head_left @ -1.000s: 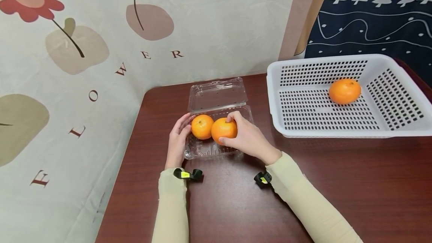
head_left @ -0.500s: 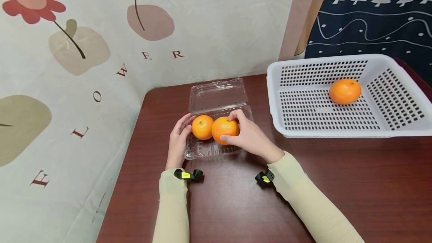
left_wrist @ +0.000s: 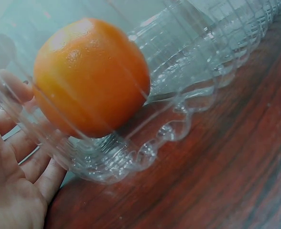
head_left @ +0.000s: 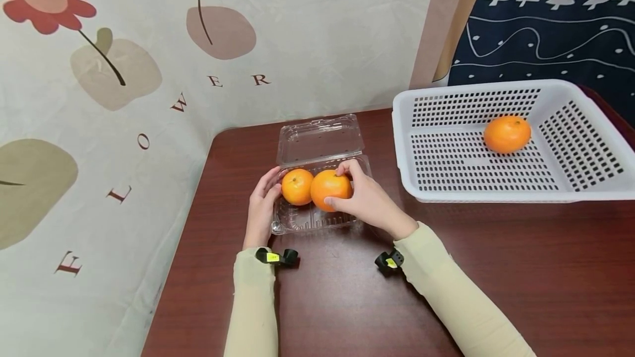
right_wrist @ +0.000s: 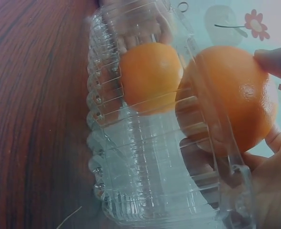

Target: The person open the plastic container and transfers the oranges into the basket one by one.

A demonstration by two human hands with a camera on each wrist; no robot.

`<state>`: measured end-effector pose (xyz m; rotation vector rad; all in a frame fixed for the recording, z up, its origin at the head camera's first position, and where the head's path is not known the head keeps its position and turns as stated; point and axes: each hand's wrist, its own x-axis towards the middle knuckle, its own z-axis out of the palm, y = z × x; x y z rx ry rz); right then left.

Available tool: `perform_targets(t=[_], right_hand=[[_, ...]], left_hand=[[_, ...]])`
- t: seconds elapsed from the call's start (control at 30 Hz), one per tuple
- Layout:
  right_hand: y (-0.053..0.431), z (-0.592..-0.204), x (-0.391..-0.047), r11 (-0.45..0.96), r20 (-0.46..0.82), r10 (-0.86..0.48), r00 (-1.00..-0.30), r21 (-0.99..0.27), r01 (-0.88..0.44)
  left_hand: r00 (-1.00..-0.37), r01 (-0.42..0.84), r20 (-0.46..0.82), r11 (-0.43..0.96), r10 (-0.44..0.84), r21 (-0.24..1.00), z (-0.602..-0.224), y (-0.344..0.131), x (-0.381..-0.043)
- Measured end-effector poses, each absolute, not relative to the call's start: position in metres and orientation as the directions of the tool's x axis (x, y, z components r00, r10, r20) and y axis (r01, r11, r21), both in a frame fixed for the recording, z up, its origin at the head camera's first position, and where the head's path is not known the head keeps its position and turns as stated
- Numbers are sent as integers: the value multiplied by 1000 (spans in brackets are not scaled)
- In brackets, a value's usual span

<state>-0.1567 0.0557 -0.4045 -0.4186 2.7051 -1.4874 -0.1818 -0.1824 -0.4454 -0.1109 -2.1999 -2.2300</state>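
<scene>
My right hand (head_left: 372,200) grips an orange (head_left: 327,190) between thumb and fingers, over the right half of a clear plastic clamshell container (head_left: 302,220). Another orange (head_left: 296,185) sits in the container's left half, side by side with the held one in the head view. My left hand (head_left: 259,208) rests against the container's left end. The left wrist view has its fingers (left_wrist: 23,145) extended along the outside of the clear wall. From the right wrist, the held orange (right_wrist: 233,98) partly shows through the plastic wall.
The container's lid (head_left: 319,139) lies folded back toward the wall. To the right, a white perforated basket (head_left: 486,196) holds a single orange (head_left: 507,134). Dark red wood tabletop (head_left: 337,302) extends in front of the container, and a printed cloth (head_left: 322,43) hangs behind.
My right hand and its orange shift very slightly to the right from the first frame, then stay nearly still. The left hand, container and basket hold their places.
</scene>
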Motion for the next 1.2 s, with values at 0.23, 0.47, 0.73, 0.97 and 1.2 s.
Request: perform_targets(t=[0.23, 0.47, 0.73, 0.97, 1.2], right_hand=[[57, -401, -156, 479, 131, -261, -956, -843, -246], [56, -397, -154, 431, 141, -277, -951, -866, -254], [54, -394, -152, 414, 154, -280, -947, -871, -264], [54, -393, -152, 410, 172, -282, -944, -868, -281], [55, -389, -151, 400, 179, -296, -938, -869, -292]], left_hand=[[-997, 56, 56, -13, 47, 998, -445, -182, -182], [-998, 54, 54, -11, 44, 999, -444, -183, -182], [-997, 56, 57, -11, 49, 998, -448, -184, -183], [-997, 54, 55, -22, 53, 998, -448, -184, -182], [-997, 64, 66, -32, 49, 997, -464, -189, -190]])
